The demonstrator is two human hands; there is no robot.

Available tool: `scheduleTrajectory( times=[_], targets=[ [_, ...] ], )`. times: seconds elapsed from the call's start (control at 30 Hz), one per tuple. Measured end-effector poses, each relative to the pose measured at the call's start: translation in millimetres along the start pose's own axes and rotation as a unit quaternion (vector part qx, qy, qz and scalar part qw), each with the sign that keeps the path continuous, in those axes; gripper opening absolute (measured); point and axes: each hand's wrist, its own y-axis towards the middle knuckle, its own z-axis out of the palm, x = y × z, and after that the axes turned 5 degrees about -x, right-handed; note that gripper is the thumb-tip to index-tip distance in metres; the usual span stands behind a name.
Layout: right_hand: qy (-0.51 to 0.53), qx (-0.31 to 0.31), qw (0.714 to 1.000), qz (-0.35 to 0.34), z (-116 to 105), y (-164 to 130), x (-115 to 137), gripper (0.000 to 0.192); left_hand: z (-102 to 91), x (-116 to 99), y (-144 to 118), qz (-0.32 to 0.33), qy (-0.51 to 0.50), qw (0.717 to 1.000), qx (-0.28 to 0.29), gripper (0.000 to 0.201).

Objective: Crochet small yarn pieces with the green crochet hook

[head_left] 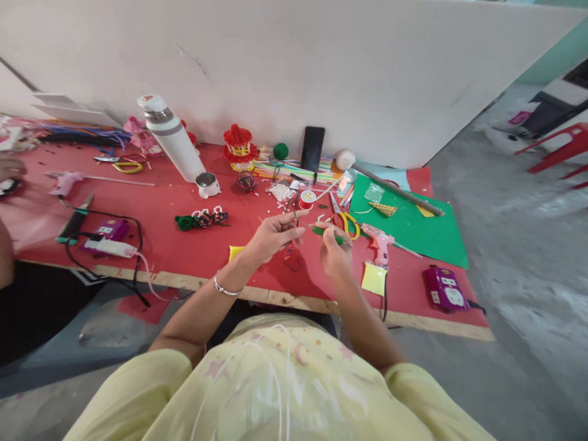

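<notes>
Above the front half of the red table, my left hand [274, 235] has thumb and fingers drawn together around a strand of dark multicoloured yarn [292, 258], which dangles below them. My right hand [336, 252] is closed on a slim green-handled tool [320, 231]; its tip points towards my left fingers, and its exact kind is unclear. Just beyond my hands are a red thread spool [307, 199] and yellow-handled scissors [346, 222]. Left of them lies a yarn piece trimmed with white beads [202, 218]. Loose white beads [281, 191] are scattered behind my left hand.
A white flask [177, 144] and a metal cup [208, 184] stand at the back. To my right are a pink glue gun [380, 244], green sheet [422, 229] and purple power socket [446, 288]. Another person's hand [10, 170] shows at far left.
</notes>
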Motion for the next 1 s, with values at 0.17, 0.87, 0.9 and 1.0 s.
scheduleTrajectory(
  times=[0.17, 0.87, 0.9, 1.0],
  targets=[
    [-0.050, -0.019, 0.996, -0.075, 6, -6, 7, 0.021, 0.2, 1, 0, -0.017, -0.029, 0.999, -0.005, 0.079],
    [-0.269, -0.013, 0.899, -0.347, 11, -17, 4, 0.026, 13.5, 10, 0, 0.018, -0.030, 0.998, -0.055, 0.091],
    [-0.275, -0.018, 0.897, -0.346, 12, -18, 4, 0.027, 14.9, 12, 1, 0.040, -0.012, 0.996, -0.073, 0.090],
    [-0.273, -0.020, 0.901, -0.337, 13, -18, 4, 0.025, 16.4, 16, 2, 0.069, 0.035, 0.993, -0.095, 0.086]
  ],
)
